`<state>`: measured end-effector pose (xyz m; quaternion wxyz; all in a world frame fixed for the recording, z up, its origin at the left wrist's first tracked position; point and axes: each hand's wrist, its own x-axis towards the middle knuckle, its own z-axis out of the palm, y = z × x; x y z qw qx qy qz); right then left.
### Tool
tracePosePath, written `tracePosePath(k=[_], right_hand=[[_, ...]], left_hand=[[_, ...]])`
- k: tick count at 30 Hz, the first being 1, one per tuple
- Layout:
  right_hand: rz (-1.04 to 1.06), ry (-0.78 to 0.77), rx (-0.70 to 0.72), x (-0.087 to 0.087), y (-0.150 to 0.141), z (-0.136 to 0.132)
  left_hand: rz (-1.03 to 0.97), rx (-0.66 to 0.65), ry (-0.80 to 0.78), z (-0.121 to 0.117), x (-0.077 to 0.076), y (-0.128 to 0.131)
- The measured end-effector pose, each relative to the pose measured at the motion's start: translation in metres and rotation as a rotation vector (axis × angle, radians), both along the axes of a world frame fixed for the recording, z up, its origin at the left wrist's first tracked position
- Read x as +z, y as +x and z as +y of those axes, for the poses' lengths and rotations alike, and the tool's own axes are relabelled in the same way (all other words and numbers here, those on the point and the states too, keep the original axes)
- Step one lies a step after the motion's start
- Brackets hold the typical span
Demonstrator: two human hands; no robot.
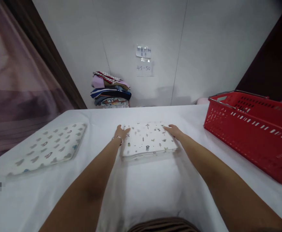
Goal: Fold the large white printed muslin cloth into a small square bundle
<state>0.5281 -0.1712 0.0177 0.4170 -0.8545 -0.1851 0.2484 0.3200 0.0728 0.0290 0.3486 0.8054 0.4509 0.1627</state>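
A folded white cloth with small printed motifs (pixel 148 139) lies on the white table (pixel 141 190) straight ahead of me. My left hand (pixel 121 132) rests on its far left corner, fingers stretched flat onto the fabric, a thin bracelet at the wrist. My right hand (pixel 174 130) lies flat on the far right corner, fingers extended. Both hands hold nothing else.
A second folded patterned cloth (pixel 49 148) lies at the table's left. A red plastic basket (pixel 254 132) stands at the right. A stack of folded clothes (pixel 110 90) sits against the white wall behind, below two paper notes (pixel 144 59). A dark curtain hangs at the left.
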Motion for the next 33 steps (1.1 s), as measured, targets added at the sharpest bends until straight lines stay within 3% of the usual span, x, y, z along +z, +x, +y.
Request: tracePosePath(k=[4, 7, 9, 12, 16, 20, 25, 33], right_hand=[[0.020, -0.024, -0.016, 0.004, -0.005, -0.009], [0.015, -0.023, 0.008, 0.003, -0.016, -0.030], [-0.025, -0.019, 0.025, -0.001, -0.024, -0.047], [-0.185, 0.043, 0.046, -0.011, -0.039, -0.072], [-0.477, 0.204, 0.123, -0.017, -0.057, -0.098], [-0.692, 0.193, 0.297, -0.008, -0.071, -0.105], [-0.879, 0.100, 0.526, 0.001, -0.082, -0.092], [-0.837, 0.089, 0.485, -0.009, -0.077, -0.081]], left_hand=[[0.068, -0.100, 0.024, -0.011, -0.006, 0.001], [0.063, -0.198, 0.093, -0.029, -0.012, -0.020], [0.044, -0.267, 0.227, -0.043, -0.016, -0.040], [-0.028, -0.422, 0.484, -0.065, -0.018, -0.066], [-0.070, -0.605, 0.606, -0.090, -0.017, -0.082], [-0.077, -0.686, 0.623, -0.100, -0.015, -0.077], [-0.044, -0.703, 0.610, -0.100, -0.012, -0.069], [-0.017, -0.626, 0.397, -0.100, -0.006, -0.066]])
